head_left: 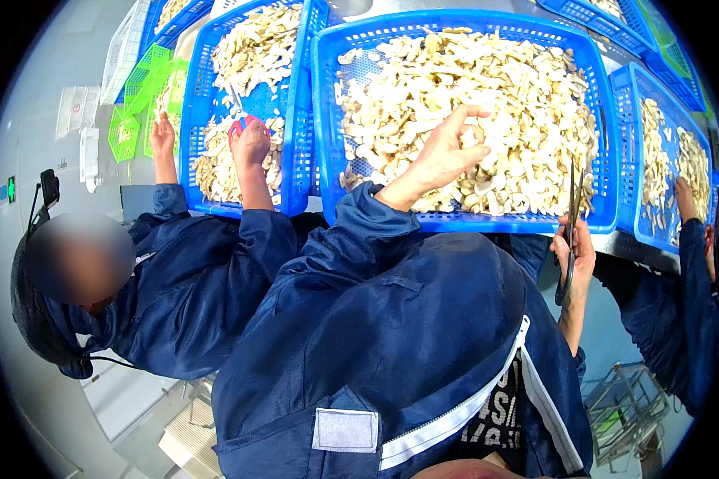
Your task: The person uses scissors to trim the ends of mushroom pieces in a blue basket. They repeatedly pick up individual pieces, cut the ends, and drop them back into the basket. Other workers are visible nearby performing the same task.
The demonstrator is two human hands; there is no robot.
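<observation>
Mushroom slices point(527, 104) heaped in blue basket point(321, 104), upper centre of frame; likely light, soft, slippery, easily torn, so pinch mid-slice gently. Left hand point(446, 156) over heap, fingers parted, nothing visible in it. Right hand point(583, 254) grasps black scissors point(572, 209), right of centre

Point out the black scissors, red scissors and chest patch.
Black scissors point(571, 217), head view: the blades, near the pivot.
Red scissors point(236, 131), head view: a red handle.
Chest patch point(346, 430), head view: its pale middle.
</observation>
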